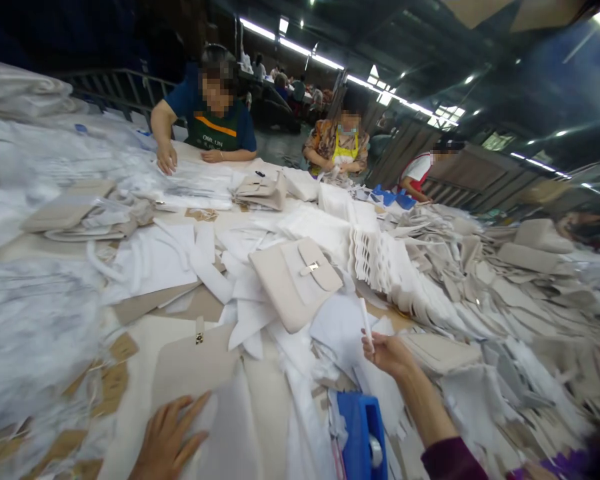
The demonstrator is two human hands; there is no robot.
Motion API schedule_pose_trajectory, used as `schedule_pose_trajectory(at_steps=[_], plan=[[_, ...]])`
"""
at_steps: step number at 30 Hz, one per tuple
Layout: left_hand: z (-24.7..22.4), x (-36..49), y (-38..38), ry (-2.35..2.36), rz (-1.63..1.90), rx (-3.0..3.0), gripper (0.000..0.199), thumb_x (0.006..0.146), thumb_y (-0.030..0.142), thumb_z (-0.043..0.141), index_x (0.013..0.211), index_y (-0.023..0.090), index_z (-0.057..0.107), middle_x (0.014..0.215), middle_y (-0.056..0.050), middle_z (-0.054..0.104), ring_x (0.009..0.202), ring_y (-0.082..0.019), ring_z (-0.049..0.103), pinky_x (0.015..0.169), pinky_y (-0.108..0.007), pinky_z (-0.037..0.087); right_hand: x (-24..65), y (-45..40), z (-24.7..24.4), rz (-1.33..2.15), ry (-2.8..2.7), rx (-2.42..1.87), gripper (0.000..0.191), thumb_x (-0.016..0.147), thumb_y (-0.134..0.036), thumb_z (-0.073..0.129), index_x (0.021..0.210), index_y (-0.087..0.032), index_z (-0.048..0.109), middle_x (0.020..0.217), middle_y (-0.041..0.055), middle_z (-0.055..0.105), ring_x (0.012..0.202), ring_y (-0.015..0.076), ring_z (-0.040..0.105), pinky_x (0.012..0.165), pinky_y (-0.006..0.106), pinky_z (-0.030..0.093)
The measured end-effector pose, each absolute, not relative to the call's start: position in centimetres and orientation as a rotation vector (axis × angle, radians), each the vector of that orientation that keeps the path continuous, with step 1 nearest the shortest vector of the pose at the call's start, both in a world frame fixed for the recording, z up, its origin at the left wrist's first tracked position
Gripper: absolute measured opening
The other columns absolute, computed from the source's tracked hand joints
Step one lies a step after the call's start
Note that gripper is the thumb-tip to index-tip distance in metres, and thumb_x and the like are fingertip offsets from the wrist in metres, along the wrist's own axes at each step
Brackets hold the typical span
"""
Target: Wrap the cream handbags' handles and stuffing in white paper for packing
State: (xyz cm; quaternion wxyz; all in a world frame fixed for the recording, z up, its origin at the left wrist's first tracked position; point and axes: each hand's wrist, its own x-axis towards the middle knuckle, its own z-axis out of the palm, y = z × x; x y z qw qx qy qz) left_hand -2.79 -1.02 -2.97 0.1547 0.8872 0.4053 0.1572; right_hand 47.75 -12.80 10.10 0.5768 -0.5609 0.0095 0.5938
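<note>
Blue tape dispenser [361, 433] holding a roll of tape [376, 452] sat nearest the camera as a person's right hand [387, 353] pinched a narrow white strip [366, 325] between thumb and fingers. Left hand [167, 440] lay open, fingers apart, its fingertips on a beige handbag panel [195, 363] with a metal clasp tab. Beige flap handbag [295, 283] rested among white offcuts [250, 320]; a co-worker in a green apron [213, 130] handled white sheets beyond.

Strip lights [293, 47] line the dark factory ceiling [445, 60]; beneath them, metal railing [115, 93] at left, slatted partition [460, 173] at right.
</note>
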Motion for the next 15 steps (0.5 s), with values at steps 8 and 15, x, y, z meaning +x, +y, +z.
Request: schedule_pose_trajectory(at_steps=[8,15], plan=[[-1.8,-3.0,-0.9,1.118,0.327,2.546,0.051,0.083,0.051,0.046,0.129,0.031,0.047,0.112,-0.008,0.055,0.101,-0.023,0.046,0.087,-0.039,0.04,37.4,-15.3,11.2,1.455,-0.104,-1.17,0.028,0.066,-0.011,0.051,0.093,-0.015,0.058,0.064,-0.002,0.049,0.048,0.0065,0.038,0.046,0.02,0.031],[-2.6,-2.8,-0.4,1.159,0.292,2.545,0.053,0.081,0.052,0.041,0.126,0.028,0.051,0.111,-0.008,0.057,0.101,-0.025,0.047,0.09,-0.041,0.039,40.1,-15.3,9.6,1.113,-0.277,-1.483,0.018,0.074,-0.019,0.047,0.087,-0.014,0.057,0.062,0.0007,0.051,0.048,0.0097,0.043,0.049,0.023,0.038]])
